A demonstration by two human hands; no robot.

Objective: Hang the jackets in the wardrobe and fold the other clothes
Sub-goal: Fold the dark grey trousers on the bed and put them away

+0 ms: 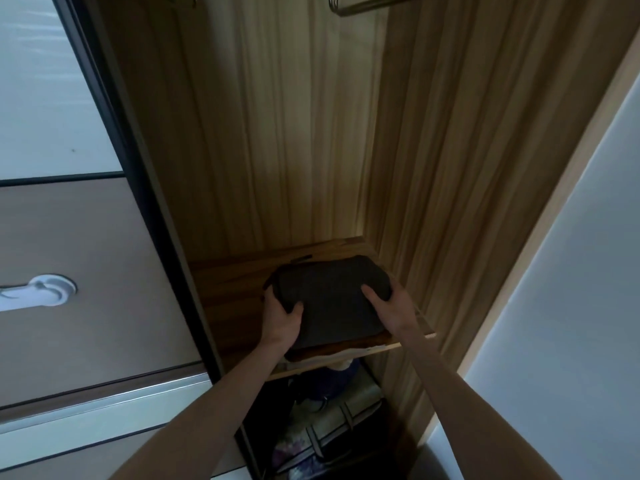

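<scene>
Now setting folded dark garment [329, 299] on wardrobe shelf [235, 282]; left hand [282, 317] and right hand [389, 299] gripping opposite sides, likely keeping fold intact atop brown piece [346, 349].

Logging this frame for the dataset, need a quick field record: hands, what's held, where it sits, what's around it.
left hand: grips the left edge of the dark garment, thumb on top
right hand: grips the right edge, thumb on top
dark garment: folded, lying on top of a stack
stack: a brown layer shows under the dark garment
shelf: wooden, carries the stack
rail: metal, at the top, no jackets visible on it
below shelf: bags and other items, dim
door: left, with recessed handle
</scene>
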